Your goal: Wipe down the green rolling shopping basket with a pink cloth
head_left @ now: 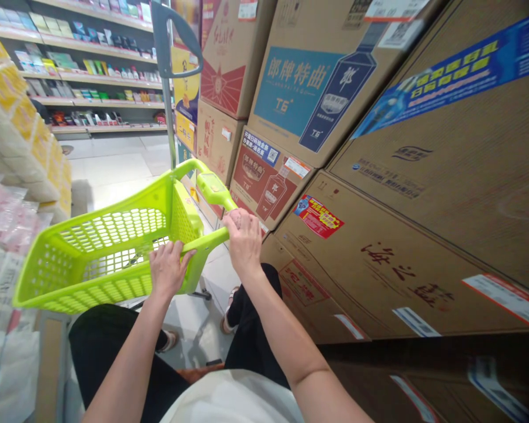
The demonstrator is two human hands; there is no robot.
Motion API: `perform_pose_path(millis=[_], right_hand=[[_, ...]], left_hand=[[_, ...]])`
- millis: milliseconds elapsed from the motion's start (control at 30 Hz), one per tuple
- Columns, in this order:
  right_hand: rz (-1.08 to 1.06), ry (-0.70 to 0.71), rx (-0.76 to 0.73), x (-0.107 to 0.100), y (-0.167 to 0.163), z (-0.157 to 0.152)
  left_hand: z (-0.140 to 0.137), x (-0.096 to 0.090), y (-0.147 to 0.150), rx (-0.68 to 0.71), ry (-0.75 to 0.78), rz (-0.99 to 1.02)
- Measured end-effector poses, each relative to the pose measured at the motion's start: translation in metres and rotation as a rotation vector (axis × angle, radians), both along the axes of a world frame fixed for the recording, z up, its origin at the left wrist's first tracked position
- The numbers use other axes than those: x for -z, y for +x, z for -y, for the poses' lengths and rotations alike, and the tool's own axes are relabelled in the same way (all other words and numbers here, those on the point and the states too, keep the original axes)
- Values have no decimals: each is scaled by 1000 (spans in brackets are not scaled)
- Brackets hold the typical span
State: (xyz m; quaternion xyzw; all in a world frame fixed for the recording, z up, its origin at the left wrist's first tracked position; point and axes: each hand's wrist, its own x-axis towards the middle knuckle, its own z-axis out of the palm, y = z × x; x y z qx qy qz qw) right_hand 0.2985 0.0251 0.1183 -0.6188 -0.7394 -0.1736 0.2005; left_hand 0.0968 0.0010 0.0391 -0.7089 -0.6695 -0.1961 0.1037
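A bright green plastic shopping cart (114, 288) with a perforated basket stands in front of my legs, and its basket holds no goods that I can see. My left hand (168, 269) is closed over the basket's near rim, with the fingertips on the inner side. At the cart's handle (216, 191), my right hand (244, 238) wraps round the corner where it meets the near side. The basket's far end points left.
Stacked cardboard boxes (370, 247) wall off the right side. Yellow-and-white packs (22, 129) pile up at the left, above plastic-wrapped bundles (9, 211). Shelves of small goods (97, 73) line the back. A grey loop-topped pole (167, 94) rises behind the cart. Pale floor tiles show between.
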Motion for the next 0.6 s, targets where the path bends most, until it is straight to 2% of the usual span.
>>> perform_pose_path(millis=[100,200,267,367,467,533,600], right_hand=[[-20,135,8,22,-25,12],[-29,262,-64,43,-45,26],[-24,307,-172,48,-43,29],[-85,315,-263,40,-22,21],[-234,305,-179,31,-9,10],[-283,300,-114,33,-18,8],[-265,294,-72,44,-37,12]], left_hand=[[-2,-1,3,-3,-24,-3],[-2,-3,1,11,-53,-10],[-1,-4,-1,21,-73,-10],[-2,-5,-2,37,-93,-1],[-4,-5,2,44,-92,8],[-6,-6,7,37,-87,10],[-7,-7,11,36,-90,12]])
